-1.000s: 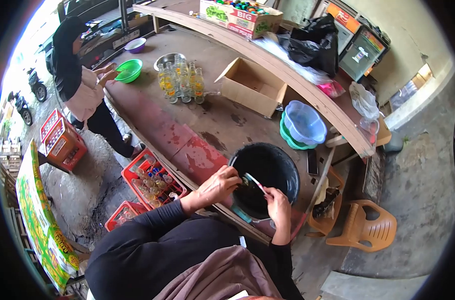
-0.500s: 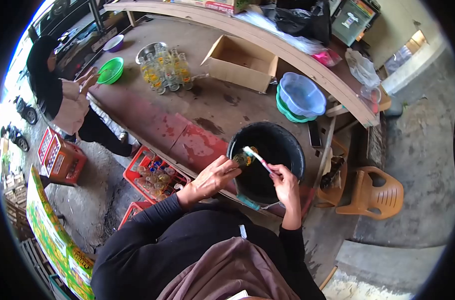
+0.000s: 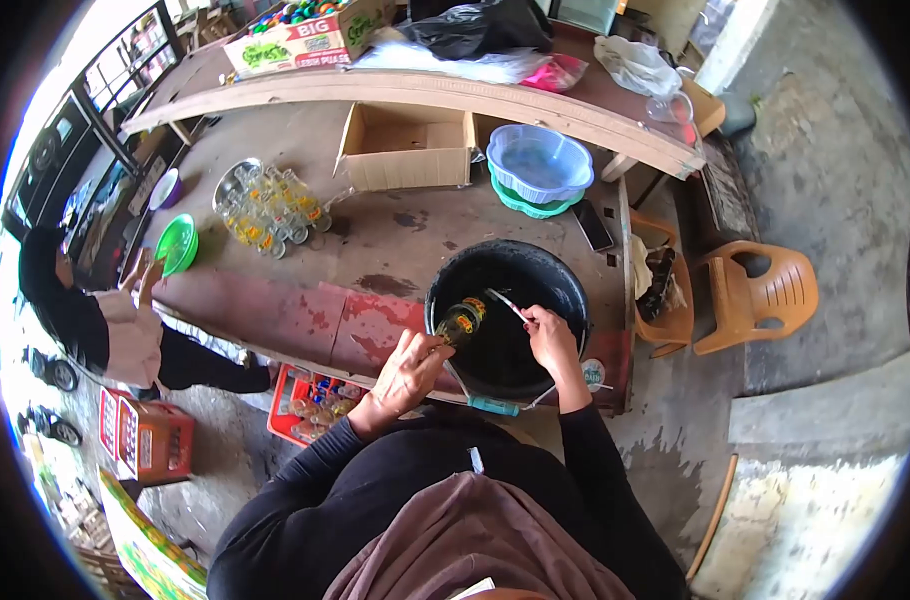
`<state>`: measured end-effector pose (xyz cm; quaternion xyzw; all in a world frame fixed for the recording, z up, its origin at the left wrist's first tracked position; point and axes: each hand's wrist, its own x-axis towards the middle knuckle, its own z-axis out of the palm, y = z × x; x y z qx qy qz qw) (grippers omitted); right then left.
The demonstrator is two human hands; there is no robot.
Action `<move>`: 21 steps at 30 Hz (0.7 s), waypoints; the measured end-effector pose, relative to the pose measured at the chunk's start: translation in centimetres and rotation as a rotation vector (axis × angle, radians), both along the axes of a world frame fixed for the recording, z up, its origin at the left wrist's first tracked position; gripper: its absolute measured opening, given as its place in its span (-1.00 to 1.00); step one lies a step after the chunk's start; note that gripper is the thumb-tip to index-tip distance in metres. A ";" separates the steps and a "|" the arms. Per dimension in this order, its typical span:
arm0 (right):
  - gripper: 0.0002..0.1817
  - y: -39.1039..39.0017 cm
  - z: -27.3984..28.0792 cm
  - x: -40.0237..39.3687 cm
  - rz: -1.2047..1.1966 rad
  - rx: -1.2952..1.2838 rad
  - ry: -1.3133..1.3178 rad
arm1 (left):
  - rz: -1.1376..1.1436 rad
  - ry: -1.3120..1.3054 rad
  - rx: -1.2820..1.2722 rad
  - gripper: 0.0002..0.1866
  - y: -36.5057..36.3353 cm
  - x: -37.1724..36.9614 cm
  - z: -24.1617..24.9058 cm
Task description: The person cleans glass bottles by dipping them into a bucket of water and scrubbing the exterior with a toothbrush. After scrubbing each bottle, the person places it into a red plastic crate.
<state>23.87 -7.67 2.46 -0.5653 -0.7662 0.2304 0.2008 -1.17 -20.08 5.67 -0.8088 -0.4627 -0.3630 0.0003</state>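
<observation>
Left hand [image 3: 407, 362] has its fingers wrapped round a glass bottle [image 3: 459, 322] over the black basin [image 3: 565, 285]; the right hand [image 3: 550, 335] pinches a toothbrush [image 3: 505, 303]. Wet glass is probably slippery and breakable (best gripped round the body).

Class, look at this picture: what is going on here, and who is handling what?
A person stands at a worn table over a black tub. The left hand holds a small glass bottle tilted over the tub, and the right hand holds a toothbrush near its mouth. More bottles stand grouped further along the table, and a red crate of bottles sits below. A second person stands at the far end by a green bowl.
</observation>
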 end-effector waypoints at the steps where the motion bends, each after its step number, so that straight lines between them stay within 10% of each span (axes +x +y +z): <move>1: -0.86 -0.5 1.4 -0.3 -0.005 0.007 0.040 | 0.042 -0.032 0.004 -0.60 0.1 0.0 0.2; 21: -0.80 -6.2 5.5 -3.0 -0.078 0.216 0.164 | 0.439 -0.364 -0.066 -0.77 0.7 -2.5 3.1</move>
